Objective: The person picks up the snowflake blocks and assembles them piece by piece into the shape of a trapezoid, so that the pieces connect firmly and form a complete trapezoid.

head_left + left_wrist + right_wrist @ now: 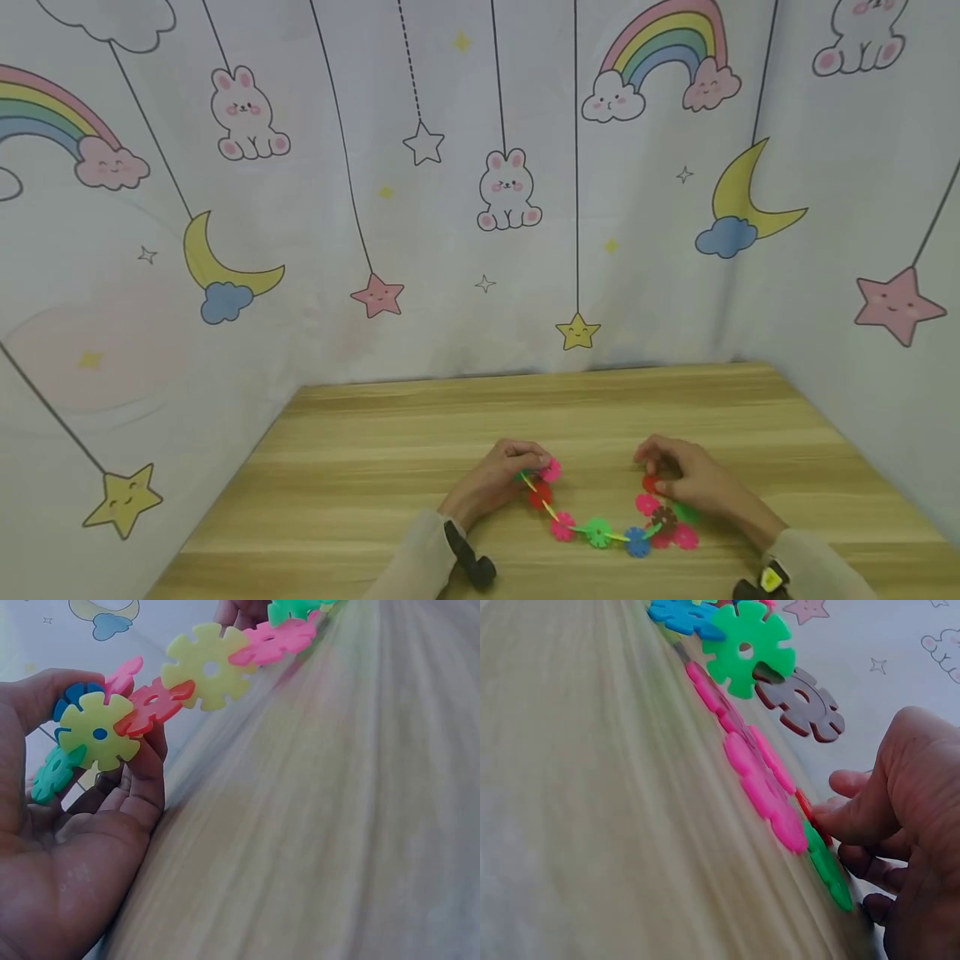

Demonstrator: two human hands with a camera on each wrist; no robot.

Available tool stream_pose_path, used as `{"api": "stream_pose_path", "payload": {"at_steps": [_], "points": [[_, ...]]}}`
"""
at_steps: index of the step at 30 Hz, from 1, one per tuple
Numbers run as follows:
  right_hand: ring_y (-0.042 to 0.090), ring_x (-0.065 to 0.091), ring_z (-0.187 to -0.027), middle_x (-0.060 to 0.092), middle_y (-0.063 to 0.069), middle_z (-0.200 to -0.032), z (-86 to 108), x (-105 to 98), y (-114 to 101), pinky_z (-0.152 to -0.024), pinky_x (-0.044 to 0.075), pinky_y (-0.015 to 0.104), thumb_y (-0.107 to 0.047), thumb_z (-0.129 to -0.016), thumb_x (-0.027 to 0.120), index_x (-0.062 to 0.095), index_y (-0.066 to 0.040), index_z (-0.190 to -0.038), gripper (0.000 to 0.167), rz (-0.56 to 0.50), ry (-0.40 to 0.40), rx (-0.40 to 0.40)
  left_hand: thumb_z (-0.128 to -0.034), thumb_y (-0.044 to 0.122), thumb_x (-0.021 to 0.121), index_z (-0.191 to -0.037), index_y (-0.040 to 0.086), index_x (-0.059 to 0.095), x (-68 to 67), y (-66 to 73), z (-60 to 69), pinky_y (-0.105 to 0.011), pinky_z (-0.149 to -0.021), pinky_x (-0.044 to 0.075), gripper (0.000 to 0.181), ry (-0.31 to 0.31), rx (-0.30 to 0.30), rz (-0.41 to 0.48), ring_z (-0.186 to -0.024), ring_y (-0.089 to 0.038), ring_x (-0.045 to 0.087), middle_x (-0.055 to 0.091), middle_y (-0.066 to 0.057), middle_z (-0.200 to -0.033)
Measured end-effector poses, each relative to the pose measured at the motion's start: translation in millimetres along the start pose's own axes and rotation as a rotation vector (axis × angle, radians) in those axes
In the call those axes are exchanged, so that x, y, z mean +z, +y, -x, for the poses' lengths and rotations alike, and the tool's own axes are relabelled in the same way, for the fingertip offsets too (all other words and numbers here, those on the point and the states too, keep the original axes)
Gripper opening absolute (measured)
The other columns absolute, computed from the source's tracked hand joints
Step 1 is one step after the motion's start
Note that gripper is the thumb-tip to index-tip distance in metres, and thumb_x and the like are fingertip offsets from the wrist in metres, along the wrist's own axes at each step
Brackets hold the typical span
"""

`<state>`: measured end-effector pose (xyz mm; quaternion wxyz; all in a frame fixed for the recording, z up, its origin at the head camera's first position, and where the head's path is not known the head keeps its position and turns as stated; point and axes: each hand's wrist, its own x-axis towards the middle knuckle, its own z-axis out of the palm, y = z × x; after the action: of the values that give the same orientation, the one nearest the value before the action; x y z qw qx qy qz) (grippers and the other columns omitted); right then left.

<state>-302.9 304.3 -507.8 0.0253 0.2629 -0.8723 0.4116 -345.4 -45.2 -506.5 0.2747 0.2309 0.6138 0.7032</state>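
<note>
Spanning the lower right of the head frame: one chain of interlocked, flower-shaped plastic discs (598, 533) in yellow, red, pink, green and blue, curving downward at its middle. Left hand (498, 475), bare: thumb and fingers pinching the chain's left end, by a yellow notched disc (97, 733) and a dark blue notched disc (75, 691). Right hand (693, 479), bare: thumb touching a red notched disc (649, 484); cannot tell whether the fingers pinch it. Alongside: a bright pink notched disc (686, 537). Chain's right end: one brown notched disc (663, 518). Support: wood-grain bench (375, 425). Upper frame: white printed cloth backdrop (450, 250).
</note>
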Motion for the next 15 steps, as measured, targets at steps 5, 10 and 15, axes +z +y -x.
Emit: {"api": "stream_pose_path", "payload": {"at_steps": [5,10,15], "points": [[0.003,0.060,-0.087,0.066,-0.002,-0.096,0.4,1.1,0.6,-0.076,0.050,0.023,0.007,-0.087,0.073,0.068,-0.013,-0.114,0.034,0.004,0.013,-0.059,-0.1046,0.009,0.061,-0.093,0.022,0.079,-1.6,-2.6,-2.0,-0.020,-0.086,0.052,0.025,-0.006,0.011,0.000,-0.093,-0.005,0.060,0.070,0.010,-0.098],[0.003,0.063,-0.095,0.072,-0.001,-0.105,1.7,-1.6,1.1,-0.082,0.053,0.024,-0.003,-0.089,0.081,0.067,-0.014,-0.115,0.031,0.027,-0.027,-0.093,-0.1056,0.009,0.060,-0.093,0.022,0.080,-2.3,-3.5,-3.1,-0.019,-0.085,0.053,0.026,-0.009,0.014,0.004,-0.092,-0.004,0.061,0.072,0.010,-0.097],[0.005,0.059,-0.088,0.067,0.000,-0.098,-0.8,0.9,0.0,-0.076,0.051,0.024,0.002,-0.084,0.081,0.067,-0.013,-0.114,0.036,-0.002,-0.028,-0.082,-0.1056,0.009,0.060,-0.093,0.023,0.079,-3.2,-4.4,-2.3,-0.019,-0.085,0.054,0.027,-0.002,0.003,0.008,-0.092,-0.004,0.062,0.072,0.010,-0.097]]}}
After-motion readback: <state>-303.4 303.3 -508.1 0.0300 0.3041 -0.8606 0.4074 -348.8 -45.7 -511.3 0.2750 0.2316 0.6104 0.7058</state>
